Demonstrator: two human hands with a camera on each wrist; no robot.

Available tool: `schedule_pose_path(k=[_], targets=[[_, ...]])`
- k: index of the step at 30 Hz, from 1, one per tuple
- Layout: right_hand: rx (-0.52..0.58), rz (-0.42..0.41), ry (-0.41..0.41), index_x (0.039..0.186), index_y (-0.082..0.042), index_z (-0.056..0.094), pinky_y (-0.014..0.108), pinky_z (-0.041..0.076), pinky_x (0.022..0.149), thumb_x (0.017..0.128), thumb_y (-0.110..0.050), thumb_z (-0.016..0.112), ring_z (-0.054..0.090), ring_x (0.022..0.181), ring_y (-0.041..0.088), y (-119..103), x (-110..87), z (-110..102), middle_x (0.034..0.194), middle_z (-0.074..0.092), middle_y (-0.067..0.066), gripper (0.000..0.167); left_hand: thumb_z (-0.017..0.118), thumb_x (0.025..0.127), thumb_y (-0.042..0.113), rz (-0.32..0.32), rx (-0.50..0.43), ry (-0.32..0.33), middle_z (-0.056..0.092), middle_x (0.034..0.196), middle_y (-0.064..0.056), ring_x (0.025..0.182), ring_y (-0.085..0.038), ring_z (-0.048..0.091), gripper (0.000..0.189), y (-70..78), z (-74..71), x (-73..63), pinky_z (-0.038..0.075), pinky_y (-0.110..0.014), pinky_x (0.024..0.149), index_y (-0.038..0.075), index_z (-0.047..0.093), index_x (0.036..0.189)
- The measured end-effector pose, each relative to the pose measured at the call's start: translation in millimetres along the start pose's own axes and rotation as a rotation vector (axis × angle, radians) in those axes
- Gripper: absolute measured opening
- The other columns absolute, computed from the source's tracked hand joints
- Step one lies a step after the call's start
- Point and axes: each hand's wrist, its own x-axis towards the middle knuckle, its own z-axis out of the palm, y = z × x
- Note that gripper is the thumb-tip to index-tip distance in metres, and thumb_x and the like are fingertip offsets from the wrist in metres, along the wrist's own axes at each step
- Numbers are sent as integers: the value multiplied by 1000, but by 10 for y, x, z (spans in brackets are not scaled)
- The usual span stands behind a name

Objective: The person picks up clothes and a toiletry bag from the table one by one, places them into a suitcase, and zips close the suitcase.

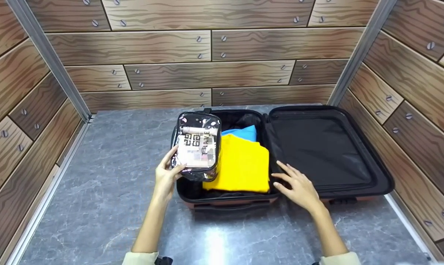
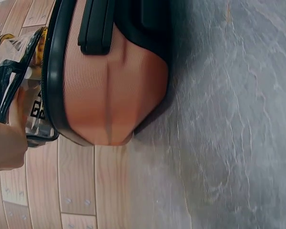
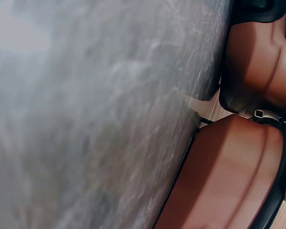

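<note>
My left hand (image 1: 166, 177) grips the near left edge of a clear toiletry bag (image 1: 196, 147) with black trim and "TRAVEL" lettering. Pale makeup items show through its plastic. The bag is over the left side of an open suitcase (image 1: 229, 198). Inside the suitcase lie a folded yellow garment (image 1: 244, 165) and, behind it, a blue cloth (image 1: 246, 133). In the left wrist view, the fingers hold the bag (image 2: 38, 105) beside the suitcase's copper-coloured shell (image 2: 105, 86). Holding nothing, my right hand (image 1: 297, 186) hovers with spread fingers by the suitcase's hinge side.
The suitcase's black-lined lid (image 1: 317, 151) lies opened out to the right. A grey marbled surface (image 1: 108, 176) lies under everything. Wood-patterned panels (image 1: 207, 48) wall in the back and both sides, with the right panel close to the lid.
</note>
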Motion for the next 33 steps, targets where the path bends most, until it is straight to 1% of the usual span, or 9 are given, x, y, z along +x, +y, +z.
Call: schedule_pose_path(k=[4,6,11,13,17,22,26,30,33], targets=[[2,14,-14,118,-25,64,59,30,94,87,-39,60,31,130,26,-9,2,-8,145,31,-9,34,58,76,-19,-14,3,-12,51,110,-16,75,-19,59,64,-44,43,15,52,-25,61,3,45,135],[5,23,-23,118,-25,64,59,29,94,87,-39,60,30,130,25,-17,2,-15,145,30,-10,34,59,76,-18,-20,2,-16,52,108,-15,70,-17,58,64,-72,60,22,49,-22,55,3,45,135],[4,26,-24,118,-26,64,60,29,93,87,-39,60,30,130,25,-24,8,-22,145,31,-10,34,59,76,-18,-21,5,-38,53,108,-15,68,-15,57,63,-141,107,49,48,-20,53,4,47,134],[-1,23,-20,118,-26,64,61,29,92,87,-39,60,31,130,25,-20,10,-20,145,31,-9,34,59,77,-17,-22,6,-53,53,109,-15,70,-15,58,62,-162,131,55,49,-21,56,4,47,134],[2,13,-12,118,-25,64,60,30,92,87,-38,61,32,129,25,-14,6,-20,144,32,-9,33,60,77,-16,-22,5,-76,53,111,-15,72,-15,59,61,-205,189,63,50,-21,57,4,46,134],[9,-1,-6,118,-25,64,59,32,92,87,-36,62,32,129,26,-6,-1,-14,144,33,-8,33,59,77,-16,-25,-7,-86,54,108,-15,69,-15,58,62,-276,263,75,48,-20,54,3,46,134],[6,-5,-7,118,-25,64,59,31,92,87,-35,62,32,129,26,-1,0,-12,144,33,-8,33,60,76,-16,-25,-9,-88,55,106,-14,62,-12,54,61,-336,317,89,42,-16,47,3,47,133],[1,-1,-5,118,-26,64,60,31,92,87,-35,62,32,129,26,-1,0,-12,144,33,-8,33,60,77,-15,-27,-4,-103,56,108,-13,63,-11,54,61,-393,375,99,42,-16,47,2,47,133],[7,8,-7,118,-26,64,61,29,92,87,-37,61,31,130,26,-10,-2,-14,145,32,-9,33,61,77,-14,-29,2,-110,57,105,-12,61,-10,53,60,-438,415,111,41,-15,46,2,46,133]])
